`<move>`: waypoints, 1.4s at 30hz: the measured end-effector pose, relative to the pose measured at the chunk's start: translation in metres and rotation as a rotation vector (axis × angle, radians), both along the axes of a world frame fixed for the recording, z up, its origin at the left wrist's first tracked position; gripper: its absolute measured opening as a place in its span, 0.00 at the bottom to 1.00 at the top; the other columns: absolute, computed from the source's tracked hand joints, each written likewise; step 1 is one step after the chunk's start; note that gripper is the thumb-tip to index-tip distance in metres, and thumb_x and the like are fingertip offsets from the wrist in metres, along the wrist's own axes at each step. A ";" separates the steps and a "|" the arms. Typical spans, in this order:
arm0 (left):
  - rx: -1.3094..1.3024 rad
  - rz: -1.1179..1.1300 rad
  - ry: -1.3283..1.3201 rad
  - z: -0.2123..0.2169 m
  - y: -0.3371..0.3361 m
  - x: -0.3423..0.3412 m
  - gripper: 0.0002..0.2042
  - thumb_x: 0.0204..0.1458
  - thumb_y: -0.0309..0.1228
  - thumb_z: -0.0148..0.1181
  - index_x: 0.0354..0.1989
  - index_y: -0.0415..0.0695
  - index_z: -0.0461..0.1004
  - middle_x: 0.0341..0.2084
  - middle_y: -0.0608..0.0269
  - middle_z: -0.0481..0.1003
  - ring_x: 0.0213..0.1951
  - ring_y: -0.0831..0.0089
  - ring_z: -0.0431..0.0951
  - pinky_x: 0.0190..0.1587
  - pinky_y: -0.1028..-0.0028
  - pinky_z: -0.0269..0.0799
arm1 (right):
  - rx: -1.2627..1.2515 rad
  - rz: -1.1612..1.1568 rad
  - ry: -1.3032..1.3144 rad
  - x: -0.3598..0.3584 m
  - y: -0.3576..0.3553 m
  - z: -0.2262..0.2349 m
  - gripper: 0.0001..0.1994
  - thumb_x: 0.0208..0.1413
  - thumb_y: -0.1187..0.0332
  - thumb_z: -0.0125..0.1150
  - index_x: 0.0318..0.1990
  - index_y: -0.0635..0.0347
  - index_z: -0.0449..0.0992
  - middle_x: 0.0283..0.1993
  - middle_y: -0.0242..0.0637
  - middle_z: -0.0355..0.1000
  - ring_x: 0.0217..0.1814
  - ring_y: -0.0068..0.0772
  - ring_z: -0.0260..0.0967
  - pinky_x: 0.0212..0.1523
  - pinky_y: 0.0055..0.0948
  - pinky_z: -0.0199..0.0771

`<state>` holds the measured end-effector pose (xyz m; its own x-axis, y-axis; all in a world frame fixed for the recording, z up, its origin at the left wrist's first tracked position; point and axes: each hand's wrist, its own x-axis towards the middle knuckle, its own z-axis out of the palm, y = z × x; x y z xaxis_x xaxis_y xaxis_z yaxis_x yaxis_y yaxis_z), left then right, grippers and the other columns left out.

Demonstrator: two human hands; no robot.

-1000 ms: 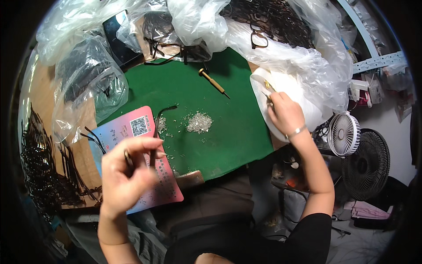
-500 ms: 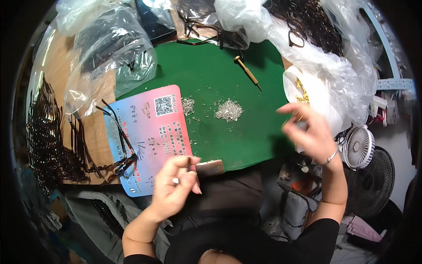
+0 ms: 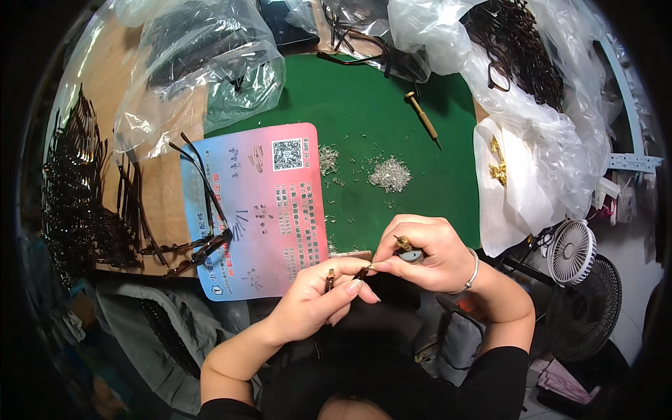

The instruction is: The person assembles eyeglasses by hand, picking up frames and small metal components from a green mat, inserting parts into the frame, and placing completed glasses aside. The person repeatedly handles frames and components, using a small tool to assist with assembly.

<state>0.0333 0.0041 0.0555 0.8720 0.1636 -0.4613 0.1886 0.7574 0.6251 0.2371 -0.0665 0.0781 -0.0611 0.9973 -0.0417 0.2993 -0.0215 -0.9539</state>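
Note:
My left hand (image 3: 306, 301) is closed on a dark brown eyeglass part (image 3: 330, 281), mostly hidden by the fingers; a dark end shows at the fingertips. My right hand (image 3: 439, 257) meets it there, thumb and forefinger pinched at that end. Within the right hand sits a brass-coloured screwdriver (image 3: 404, 243) with a grey rounded part beside it. Whatever tiny thing the pinch holds is too small to make out. Just beyond the hands lie a heap of small silvery screws (image 3: 390, 174) and a smaller pile of them (image 3: 327, 159) on the green mat (image 3: 357, 98).
A pink-and-blue printed sheet (image 3: 294, 210) carries small metal parts and a pair of glasses (image 3: 210, 245). Another brass screwdriver (image 3: 423, 120) lies on the mat. Gold parts (image 3: 498, 172) rest on white wrapping at right. Many dark frames (image 3: 80, 203) crowd the left; plastic bags (image 3: 245, 56) line the back.
My right hand has come left and down from beside the gold parts to meet my left hand. The left hand has shifted slightly right in the picture, and the whole view has shifted.

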 end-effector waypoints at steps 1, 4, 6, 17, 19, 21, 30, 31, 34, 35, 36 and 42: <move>0.002 -0.011 0.010 0.001 0.001 0.001 0.15 0.59 0.29 0.47 0.53 0.36 0.65 0.29 0.65 0.75 0.15 0.88 0.59 0.18 0.87 0.53 | -0.002 0.022 -0.007 0.001 0.000 -0.001 0.04 0.46 0.74 0.62 0.29 0.62 0.74 0.26 0.38 0.69 0.26 0.35 0.70 0.27 0.28 0.69; -0.065 -0.116 0.003 0.001 0.011 0.004 0.15 0.59 0.30 0.47 0.51 0.36 0.66 0.28 0.65 0.75 0.15 0.88 0.58 0.17 0.86 0.52 | -0.009 0.092 -0.039 0.004 0.002 -0.002 0.04 0.46 0.73 0.62 0.29 0.62 0.74 0.26 0.37 0.69 0.27 0.34 0.69 0.27 0.28 0.69; -0.095 -0.221 0.038 -0.001 0.020 0.007 0.14 0.59 0.31 0.48 0.49 0.37 0.67 0.28 0.65 0.75 0.15 0.88 0.58 0.17 0.86 0.51 | -0.022 0.187 -0.053 0.008 0.006 -0.004 0.04 0.46 0.72 0.63 0.30 0.62 0.75 0.26 0.37 0.70 0.27 0.33 0.70 0.27 0.27 0.68; 0.402 -0.149 -0.067 -0.001 -0.005 0.002 0.16 0.57 0.22 0.45 0.55 0.39 0.64 0.38 0.60 0.75 0.37 0.74 0.77 0.43 0.76 0.69 | -0.611 0.163 0.350 0.007 -0.010 -0.028 0.22 0.43 0.61 0.71 0.41 0.63 0.69 0.37 0.32 0.67 0.40 0.20 0.64 0.43 0.22 0.65; 0.577 -0.235 -0.090 -0.001 -0.001 0.007 0.17 0.56 0.20 0.45 0.55 0.39 0.65 0.36 0.57 0.75 0.36 0.72 0.77 0.42 0.76 0.70 | -0.544 0.076 0.281 0.005 -0.020 -0.026 0.27 0.44 0.57 0.70 0.45 0.64 0.65 0.41 0.36 0.66 0.44 0.26 0.64 0.46 0.26 0.65; 0.661 -0.180 -0.054 -0.002 -0.002 0.008 0.17 0.56 0.19 0.45 0.54 0.38 0.65 0.36 0.56 0.75 0.36 0.71 0.77 0.42 0.75 0.70 | -0.396 0.025 -0.063 0.002 -0.028 -0.024 0.31 0.47 0.51 0.65 0.47 0.68 0.62 0.44 0.47 0.66 0.47 0.39 0.66 0.47 0.32 0.67; 0.877 0.098 0.236 -0.029 0.003 0.015 0.18 0.53 0.17 0.43 0.52 0.38 0.66 0.30 0.56 0.76 0.25 0.76 0.75 0.30 0.78 0.71 | -0.122 -0.233 -0.803 0.006 -0.042 -0.032 0.19 0.48 0.70 0.60 0.51 0.54 0.70 0.36 0.40 0.62 0.27 0.36 0.68 0.26 0.31 0.72; 0.972 0.132 0.190 -0.035 0.001 0.016 0.18 0.52 0.17 0.43 0.52 0.38 0.66 0.31 0.55 0.76 0.27 0.74 0.77 0.31 0.77 0.71 | -0.106 -0.249 -0.840 0.005 -0.042 -0.034 0.19 0.48 0.71 0.60 0.51 0.54 0.70 0.36 0.40 0.63 0.26 0.35 0.68 0.25 0.30 0.72; 0.993 0.135 0.190 -0.037 0.000 0.016 0.18 0.51 0.16 0.44 0.52 0.38 0.66 0.32 0.53 0.75 0.34 0.69 0.78 0.34 0.75 0.72 | -0.004 -0.270 -0.918 0.007 -0.044 -0.045 0.19 0.46 0.71 0.61 0.49 0.54 0.71 0.33 0.38 0.61 0.22 0.32 0.68 0.19 0.28 0.70; 0.956 0.116 0.203 -0.036 0.000 0.015 0.18 0.51 0.15 0.44 0.52 0.38 0.66 0.32 0.53 0.75 0.36 0.67 0.79 0.36 0.74 0.72 | -0.007 -0.261 -0.923 0.007 -0.042 -0.045 0.20 0.45 0.71 0.61 0.49 0.54 0.71 0.34 0.38 0.61 0.22 0.31 0.68 0.19 0.28 0.70; 0.963 0.115 0.204 -0.037 0.000 0.014 0.18 0.51 0.16 0.44 0.52 0.38 0.66 0.32 0.53 0.75 0.34 0.69 0.78 0.34 0.75 0.72 | -0.009 -0.253 -0.928 0.006 -0.040 -0.045 0.20 0.45 0.71 0.61 0.49 0.53 0.71 0.34 0.38 0.61 0.22 0.31 0.68 0.18 0.28 0.70; 0.739 0.126 0.241 -0.030 0.001 0.009 0.16 0.56 0.19 0.43 0.53 0.36 0.64 0.31 0.57 0.75 0.21 0.79 0.73 0.25 0.79 0.69 | 0.004 -0.243 -0.960 0.006 -0.039 -0.047 0.23 0.41 0.72 0.61 0.50 0.52 0.70 0.33 0.37 0.61 0.21 0.31 0.67 0.18 0.29 0.70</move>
